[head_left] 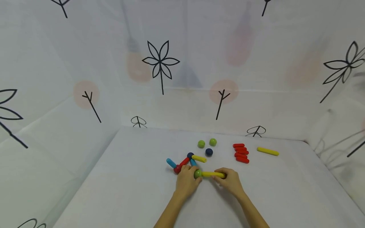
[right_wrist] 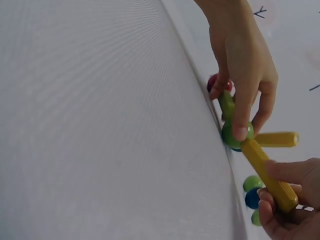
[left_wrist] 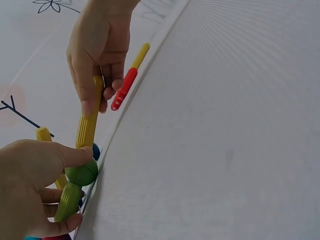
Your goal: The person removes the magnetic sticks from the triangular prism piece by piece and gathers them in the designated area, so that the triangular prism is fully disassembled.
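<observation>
My left hand [head_left: 186,181] grips a green ball [head_left: 197,174] and a short green stick [left_wrist: 68,202] joined to it, seen clearly in the left wrist view. From the ball's other side runs a yellow stick [head_left: 210,174], whose far end my right hand [head_left: 231,183] pinches between thumb and fingers. In the head view, the left fingers overlap the rest of the joined piece: a red ball [head_left: 177,169], a blue stick [head_left: 171,163], a red stick [head_left: 184,161], a dark blue ball [head_left: 190,155] and a second yellow stick [head_left: 199,158]. Part of this piece is hidden behind the left hand.
Beyond the hands lie two loose green balls [head_left: 213,142] and a loose dark blue ball [head_left: 209,152]. Several red sticks [head_left: 240,153] sit in a stack-like row on the right, with a yellow stick [head_left: 268,151] beside them. A patterned white cloth [head_left: 182,107] stands behind the white table [head_left: 128,190].
</observation>
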Tool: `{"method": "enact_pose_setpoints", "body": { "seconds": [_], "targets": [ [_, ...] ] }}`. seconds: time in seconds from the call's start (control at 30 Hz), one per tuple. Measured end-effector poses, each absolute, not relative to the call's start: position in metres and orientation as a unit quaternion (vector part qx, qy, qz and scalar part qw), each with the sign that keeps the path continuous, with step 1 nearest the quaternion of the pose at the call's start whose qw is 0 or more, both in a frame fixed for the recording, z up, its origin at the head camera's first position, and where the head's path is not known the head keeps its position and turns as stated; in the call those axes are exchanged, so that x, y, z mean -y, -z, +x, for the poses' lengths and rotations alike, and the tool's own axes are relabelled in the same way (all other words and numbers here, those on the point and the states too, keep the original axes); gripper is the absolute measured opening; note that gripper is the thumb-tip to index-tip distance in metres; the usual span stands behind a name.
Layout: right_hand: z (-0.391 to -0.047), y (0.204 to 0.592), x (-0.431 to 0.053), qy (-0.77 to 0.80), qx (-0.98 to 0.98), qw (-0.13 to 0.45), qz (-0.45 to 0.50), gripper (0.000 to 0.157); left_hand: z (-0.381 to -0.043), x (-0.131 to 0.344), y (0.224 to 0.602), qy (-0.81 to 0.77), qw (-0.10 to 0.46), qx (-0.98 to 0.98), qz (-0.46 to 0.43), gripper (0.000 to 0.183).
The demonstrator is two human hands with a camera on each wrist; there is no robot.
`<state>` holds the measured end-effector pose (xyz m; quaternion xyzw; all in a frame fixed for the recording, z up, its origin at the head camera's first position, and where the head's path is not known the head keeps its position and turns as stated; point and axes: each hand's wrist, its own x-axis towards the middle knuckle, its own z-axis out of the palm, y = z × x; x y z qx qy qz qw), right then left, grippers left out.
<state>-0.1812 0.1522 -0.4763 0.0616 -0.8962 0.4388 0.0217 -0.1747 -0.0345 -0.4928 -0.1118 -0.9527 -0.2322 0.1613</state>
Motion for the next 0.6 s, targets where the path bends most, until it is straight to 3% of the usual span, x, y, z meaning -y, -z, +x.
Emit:
{"method": "enact_pose_setpoints", "body": {
  "seconds": [0.4, 0.6],
  "targets": [
    [-0.177, 0.470, -0.154, -0.410, 0.907, 0.090, 0.046, 0.021, -0.175, 0.034, 0.490, 0.222, 0.152, 0.958, -0.099, 0.034],
    [-0.182, 0.466, -0.186, -0.448, 0.891, 0.064, 0.022, 0.029, -0.174, 0.035, 0.491, 0.229, 0.142, 0.958, -0.098, 0.034]
  ]
}}
